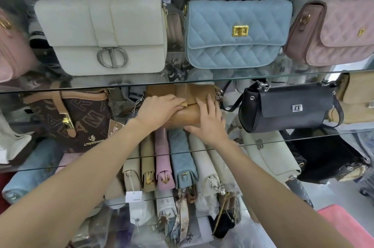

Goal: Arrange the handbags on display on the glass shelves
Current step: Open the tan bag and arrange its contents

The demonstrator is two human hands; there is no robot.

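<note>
Tan handbag [188, 114] on middle glass shelf [303, 133], both hands pressing it.

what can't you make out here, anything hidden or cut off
Head view only:
- Tan bag: its front and clasp are covered by the left hand and right hand.
- Pink bag: right end cut off by the frame edge.
- Price tag: print too small to read.
- Bags behind the white bag and blue bag: blurred and mostly blocked.
</note>
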